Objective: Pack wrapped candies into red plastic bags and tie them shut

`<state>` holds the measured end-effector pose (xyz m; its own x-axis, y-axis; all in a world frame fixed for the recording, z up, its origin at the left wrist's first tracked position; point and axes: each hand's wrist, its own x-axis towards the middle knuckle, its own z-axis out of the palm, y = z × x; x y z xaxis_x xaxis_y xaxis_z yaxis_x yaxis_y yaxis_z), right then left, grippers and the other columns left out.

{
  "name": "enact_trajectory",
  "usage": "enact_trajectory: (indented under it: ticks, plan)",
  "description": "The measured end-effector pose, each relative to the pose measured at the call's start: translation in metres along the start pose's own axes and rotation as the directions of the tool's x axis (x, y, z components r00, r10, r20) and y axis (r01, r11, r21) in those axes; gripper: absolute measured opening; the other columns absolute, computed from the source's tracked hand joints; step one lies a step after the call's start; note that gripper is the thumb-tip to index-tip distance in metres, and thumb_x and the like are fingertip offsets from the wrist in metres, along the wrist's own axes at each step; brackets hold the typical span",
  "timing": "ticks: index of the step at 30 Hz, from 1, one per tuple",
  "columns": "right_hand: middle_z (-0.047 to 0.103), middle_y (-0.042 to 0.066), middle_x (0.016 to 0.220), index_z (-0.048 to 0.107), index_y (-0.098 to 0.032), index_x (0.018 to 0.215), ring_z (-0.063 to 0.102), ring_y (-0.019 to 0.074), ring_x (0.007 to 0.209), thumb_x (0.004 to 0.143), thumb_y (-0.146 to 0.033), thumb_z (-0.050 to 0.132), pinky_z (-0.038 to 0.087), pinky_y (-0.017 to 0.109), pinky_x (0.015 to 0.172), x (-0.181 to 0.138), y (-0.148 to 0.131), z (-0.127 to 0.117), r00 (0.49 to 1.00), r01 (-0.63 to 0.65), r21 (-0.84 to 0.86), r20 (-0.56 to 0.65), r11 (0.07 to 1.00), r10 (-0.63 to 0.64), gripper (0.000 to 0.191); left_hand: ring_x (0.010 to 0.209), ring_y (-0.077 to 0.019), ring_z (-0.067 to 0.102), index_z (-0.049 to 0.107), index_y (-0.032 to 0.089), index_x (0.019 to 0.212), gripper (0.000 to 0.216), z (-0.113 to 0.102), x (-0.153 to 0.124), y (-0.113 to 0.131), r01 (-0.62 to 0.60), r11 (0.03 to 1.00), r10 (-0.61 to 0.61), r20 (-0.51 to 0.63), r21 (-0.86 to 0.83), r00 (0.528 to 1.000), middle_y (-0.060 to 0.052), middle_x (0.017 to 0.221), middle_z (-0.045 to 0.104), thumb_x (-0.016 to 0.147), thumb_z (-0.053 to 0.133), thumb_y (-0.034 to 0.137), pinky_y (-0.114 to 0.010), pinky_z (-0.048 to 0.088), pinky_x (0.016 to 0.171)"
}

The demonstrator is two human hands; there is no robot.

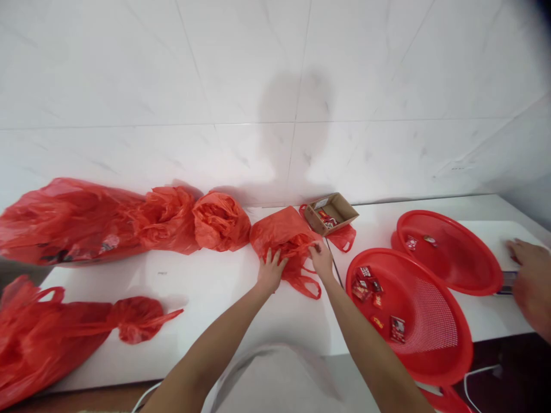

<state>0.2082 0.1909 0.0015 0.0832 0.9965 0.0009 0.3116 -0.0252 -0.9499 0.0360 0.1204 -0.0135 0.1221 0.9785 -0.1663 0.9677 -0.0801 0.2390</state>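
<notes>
A small red plastic bag lies on the white table in front of me. My left hand rests on the bag's near left side with its fingers spread. My right hand pinches the bag's upper right edge near a handle. Just behind the bag sits a small brown cardboard box holding red packets. To the right lies a round red mesh tray with several small red packets in it.
A second red tray lies further right, with two small packets. Another person's hand reaches in at the right edge. Tied red bags line the wall at left, and a large one lies at the near left corner.
</notes>
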Motion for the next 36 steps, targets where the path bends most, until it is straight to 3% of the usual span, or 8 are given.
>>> enact_trajectory:
  ticks: [9, 13, 18, 22, 26, 30, 33, 36]
  plan:
    - [0.058, -0.004, 0.075, 0.041, -0.024, 0.091, 0.062, 0.0119, 0.064, 0.074, -0.035, 0.060, 0.055, 0.031, 0.069, 0.043, -0.085, -0.076, 0.904, 0.183, 0.513, -0.424, 0.839, 0.061, 0.028, 0.136, -0.0401, 0.030, 0.043, 0.021, 0.143, 0.058, -0.022, 0.044, -0.018, 0.070, 0.997, -0.071, -0.073, -0.017, 0.995, -0.021, 0.134, 0.050, 0.086, 0.047, 0.011, -0.060, 0.030, 0.102]
    - [0.059, -0.005, 0.074, 0.045, -0.023, 0.090, 0.060, 0.0094, 0.062, 0.076, -0.035, 0.064, 0.052, 0.026, 0.066, 0.026, -0.127, -0.092, 0.920, 0.276, 0.565, -0.389, 0.777, -0.044, 0.026, 0.133, -0.0399, 0.035, 0.051, 0.020, 0.136, 0.053, -0.033, 0.041, -0.012, 0.089, 0.992, -0.098, -0.113, -0.088, 0.989, -0.020, 0.132, 0.051, 0.084, 0.053, 0.013, -0.058, 0.031, 0.102]
    - [0.060, -0.003, 0.079, 0.052, -0.024, 0.095, 0.058, 0.0097, 0.064, 0.083, -0.036, 0.060, 0.048, 0.023, 0.063, -0.021, -0.151, -0.077, 0.971, 0.234, 0.591, -0.182, 0.772, -0.155, 0.019, 0.133, -0.0281, 0.038, 0.033, 0.024, 0.145, 0.059, -0.068, -0.007, 0.014, 0.010, 0.954, -0.080, -0.225, -0.298, 0.971, -0.014, 0.144, 0.041, 0.090, 0.052, 0.030, -0.044, 0.036, 0.105]
    - [0.063, 0.000, 0.091, 0.059, -0.024, 0.096, 0.061, 0.0131, 0.077, 0.086, -0.031, 0.058, 0.050, 0.027, 0.071, -0.071, -0.153, -0.042, 0.970, 0.129, 0.461, 0.124, 0.878, -0.207, 0.013, 0.129, -0.0297, 0.044, 0.038, 0.025, 0.142, 0.072, -0.096, -0.064, 0.034, -0.237, 0.586, 0.037, -0.266, -0.775, 0.963, -0.013, 0.141, 0.046, 0.078, 0.068, 0.042, -0.044, 0.038, 0.106]
    - [0.064, 0.002, 0.100, 0.058, -0.027, 0.108, 0.062, 0.0161, 0.093, 0.085, -0.027, 0.058, 0.049, 0.032, 0.086, -0.109, -0.153, -0.014, 0.891, 0.158, 0.301, 0.368, 0.940, -0.267, 0.023, 0.101, -0.0281, 0.063, 0.063, 0.017, 0.117, 0.044, -0.106, -0.105, 0.035, 0.008, 0.185, -0.153, -0.021, -0.983, 0.988, -0.012, 0.111, 0.068, 0.086, 0.055, 0.047, -0.041, 0.050, 0.089]
    - [0.061, 0.004, 0.119, 0.053, -0.028, 0.122, 0.057, 0.0200, 0.106, 0.076, -0.031, 0.070, 0.045, 0.038, 0.095, -0.126, -0.143, -0.008, 0.829, 0.187, 0.139, 0.509, 0.972, -0.233, 0.049, 0.093, -0.0267, 0.067, 0.062, 0.017, 0.120, 0.050, -0.108, -0.137, 0.015, 0.124, -0.185, -0.309, 0.178, -0.975, 0.934, -0.011, 0.106, 0.070, 0.084, 0.056, 0.052, -0.036, 0.053, 0.076]
    - [0.067, 0.001, 0.090, 0.065, -0.023, 0.093, 0.060, 0.0176, 0.081, 0.080, -0.034, 0.065, 0.048, 0.034, 0.079, -0.136, -0.129, -0.010, 0.746, 0.171, -0.027, 0.657, 0.985, -0.112, 0.018, 0.090, -0.0256, 0.067, 0.064, 0.017, 0.117, 0.052, -0.107, -0.161, -0.006, 0.086, -0.247, -0.397, 0.182, -0.965, 0.900, -0.011, 0.104, 0.071, 0.079, 0.063, 0.053, -0.034, 0.053, 0.073]
    - [0.064, 0.000, 0.073, 0.064, -0.020, 0.078, 0.056, 0.0154, 0.068, 0.087, -0.040, 0.055, 0.047, 0.030, 0.066, -0.144, -0.120, -0.016, 0.763, 0.076, 0.001, 0.643, 0.997, -0.059, 0.024, 0.082, -0.0233, 0.067, 0.069, 0.017, 0.102, 0.045, -0.100, -0.182, -0.024, 0.074, -0.185, -0.532, 0.163, -0.980, 0.831, -0.008, 0.095, 0.072, 0.074, 0.066, 0.052, -0.032, 0.052, 0.069]
